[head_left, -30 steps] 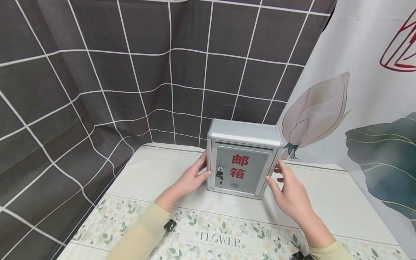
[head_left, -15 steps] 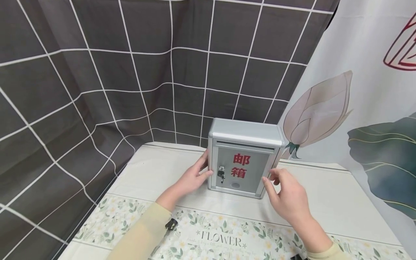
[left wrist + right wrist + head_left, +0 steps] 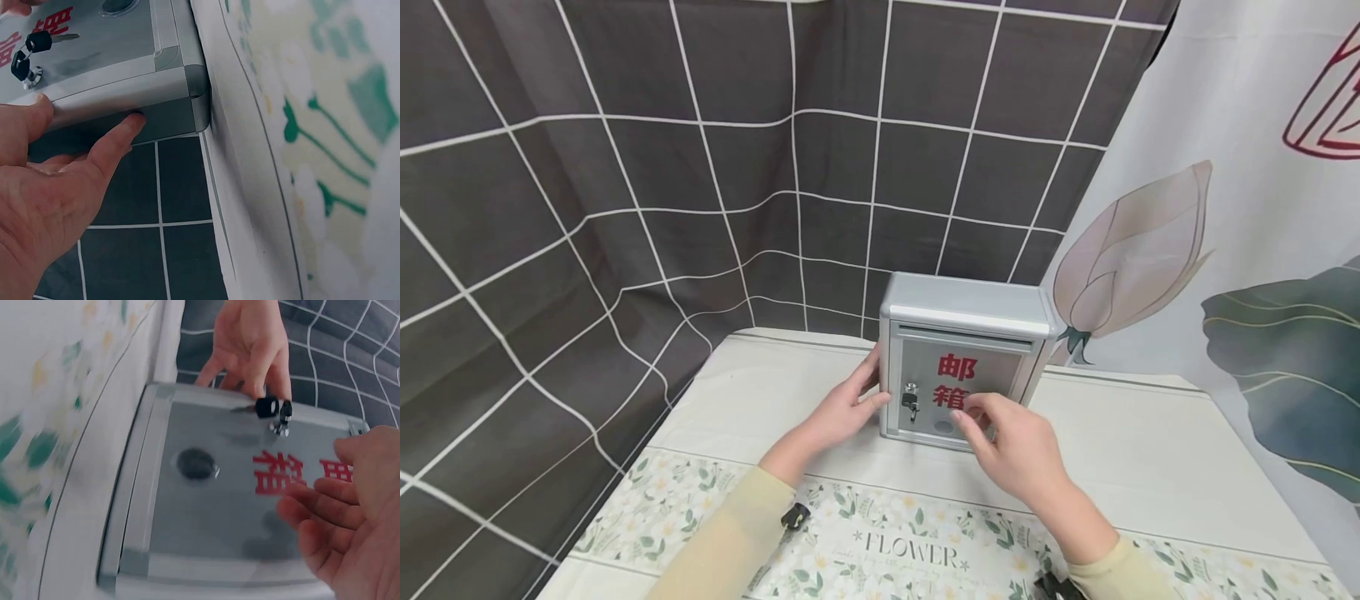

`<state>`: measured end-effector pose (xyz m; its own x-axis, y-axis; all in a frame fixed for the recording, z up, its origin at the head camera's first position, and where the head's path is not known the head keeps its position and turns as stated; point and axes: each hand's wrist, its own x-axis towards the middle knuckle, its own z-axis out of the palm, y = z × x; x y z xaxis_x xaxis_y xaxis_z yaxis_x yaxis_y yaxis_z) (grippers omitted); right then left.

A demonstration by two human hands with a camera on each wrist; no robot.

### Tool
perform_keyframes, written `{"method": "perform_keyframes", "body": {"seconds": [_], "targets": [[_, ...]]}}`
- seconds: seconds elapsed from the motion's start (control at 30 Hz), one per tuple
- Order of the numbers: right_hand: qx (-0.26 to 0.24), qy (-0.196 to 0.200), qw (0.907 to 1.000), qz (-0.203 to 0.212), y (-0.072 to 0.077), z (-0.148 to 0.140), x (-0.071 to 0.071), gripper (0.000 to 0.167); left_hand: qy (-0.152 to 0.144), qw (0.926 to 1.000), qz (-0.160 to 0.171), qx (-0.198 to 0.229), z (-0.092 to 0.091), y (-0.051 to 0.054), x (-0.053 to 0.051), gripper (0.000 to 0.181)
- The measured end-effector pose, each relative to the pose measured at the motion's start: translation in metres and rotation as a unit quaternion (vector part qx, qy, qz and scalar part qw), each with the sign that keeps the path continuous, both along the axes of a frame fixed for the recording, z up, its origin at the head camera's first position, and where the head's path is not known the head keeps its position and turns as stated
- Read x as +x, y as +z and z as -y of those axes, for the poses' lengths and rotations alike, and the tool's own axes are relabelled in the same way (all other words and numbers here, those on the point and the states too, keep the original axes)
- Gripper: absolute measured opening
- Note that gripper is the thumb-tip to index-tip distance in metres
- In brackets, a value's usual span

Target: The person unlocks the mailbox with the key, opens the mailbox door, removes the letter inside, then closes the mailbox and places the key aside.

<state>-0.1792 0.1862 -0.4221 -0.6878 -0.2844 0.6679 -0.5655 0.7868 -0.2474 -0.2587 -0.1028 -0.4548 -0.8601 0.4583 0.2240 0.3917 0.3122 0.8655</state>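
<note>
The left hand is spread, its fingers along the left side of the one grey mailbox and its thumb at the front edge; the right hand is loosely curled before the door, pinching nothing visible, contact uncertain. The mailbox stands upright on the white tablecloth. It looks stiff, smooth, slightly slippery and probably fairly light, best held by both side walls, away from its single lock. Outward, the count is two black-headed keys, one slot, two red characters.
</note>
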Motion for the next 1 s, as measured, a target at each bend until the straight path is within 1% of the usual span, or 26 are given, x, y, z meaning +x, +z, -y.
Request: {"method": "perform_keyframes", "body": {"seconds": [0.13, 0.23, 0.43, 0.57, 0.8, 1.0], "targets": [[0.006, 0.0, 0.9986, 0.052, 0.002, 0.013, -0.003, 0.022, -0.003, 1.0, 0.0, 0.004, 0.001, 0.001, 0.0, 0.086], [0.018, -0.006, 0.9975, 0.068, 0.003, 0.021, -0.006, 0.026, -0.005, 1.0, 0.0, 0.004, 0.001, 0.002, 0.0, 0.086], [0.038, -0.016, 0.997, 0.065, 0.001, 0.037, -0.013, 0.034, -0.004, 1.0, 0.001, -0.002, 0.002, 0.003, 0.001, 0.085], [0.042, -0.018, 0.9966, 0.069, -0.002, 0.045, -0.015, 0.036, -0.007, 1.0, -0.001, -0.001, 0.002, 0.001, 0.001, 0.086], [0.04, -0.019, 0.9976, 0.052, -0.005, 0.054, -0.021, 0.036, -0.008, 0.9999, -0.009, 0.006, 0.001, 0.001, 0.0, 0.085], [0.038, -0.026, 0.997, 0.063, -0.007, 0.062, -0.026, 0.034, -0.005, 1.0, -0.006, 0.0, 0.002, 0.002, 0.001, 0.085]]}}
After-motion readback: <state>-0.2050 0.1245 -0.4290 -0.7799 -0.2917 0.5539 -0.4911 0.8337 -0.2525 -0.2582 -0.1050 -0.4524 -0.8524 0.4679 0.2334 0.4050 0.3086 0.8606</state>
